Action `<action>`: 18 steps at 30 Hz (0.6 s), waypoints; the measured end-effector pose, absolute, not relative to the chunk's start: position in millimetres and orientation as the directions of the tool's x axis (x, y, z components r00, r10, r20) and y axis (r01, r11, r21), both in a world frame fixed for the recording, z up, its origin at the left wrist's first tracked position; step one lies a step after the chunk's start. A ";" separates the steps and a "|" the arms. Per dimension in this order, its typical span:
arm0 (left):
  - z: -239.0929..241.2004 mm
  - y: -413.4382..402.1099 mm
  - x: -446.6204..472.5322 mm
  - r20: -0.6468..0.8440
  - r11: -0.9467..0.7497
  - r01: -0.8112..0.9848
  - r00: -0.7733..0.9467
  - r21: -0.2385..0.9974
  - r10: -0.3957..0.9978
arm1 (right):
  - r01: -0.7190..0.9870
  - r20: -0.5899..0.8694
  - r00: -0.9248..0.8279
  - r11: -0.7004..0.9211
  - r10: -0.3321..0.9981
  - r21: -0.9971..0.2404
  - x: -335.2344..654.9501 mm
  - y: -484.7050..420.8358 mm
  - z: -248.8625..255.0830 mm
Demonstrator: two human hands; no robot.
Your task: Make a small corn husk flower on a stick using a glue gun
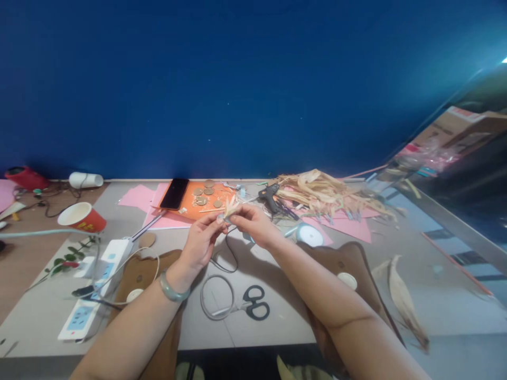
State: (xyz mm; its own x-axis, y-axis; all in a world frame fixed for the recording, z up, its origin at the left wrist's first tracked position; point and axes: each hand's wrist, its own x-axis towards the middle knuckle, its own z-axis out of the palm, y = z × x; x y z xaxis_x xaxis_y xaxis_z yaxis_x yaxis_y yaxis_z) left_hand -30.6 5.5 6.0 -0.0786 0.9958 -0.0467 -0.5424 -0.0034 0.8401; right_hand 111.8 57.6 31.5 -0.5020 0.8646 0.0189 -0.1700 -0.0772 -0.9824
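Head cam showed the little husk bundle [230,207] held just above the table [277,322], near the orange sheet [189,210]. Left hand [202,240] and right hand [253,224] both pinched its base. Gentle fingertip grip seemed smart, since it looked brittle. Glue gun [269,195] sat just behind.

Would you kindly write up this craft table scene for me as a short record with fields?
surface: grey table against a blue wall
hands: left hand and right hand both pinch a small husk piece
in front of hands: scissors, wire ring
behind hands: glue gun, husk pile, phone
left side: red cup, power strip
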 end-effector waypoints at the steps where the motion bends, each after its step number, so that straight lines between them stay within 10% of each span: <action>1: 5.9 5.6 -30.5 -0.047 -0.005 -0.541 -0.082 0.841 0.996 | -0.179 0.018 -0.500 -0.083 0.866 -0.980 111.3 57.3 31.4; 18: 5.7 5.1 -31.1 -0.071 -0.016 -0.538 -0.140 0.843 0.988 | -0.180 -0.003 -0.473 -0.100 0.881 -0.979 106.7 55.4 25.4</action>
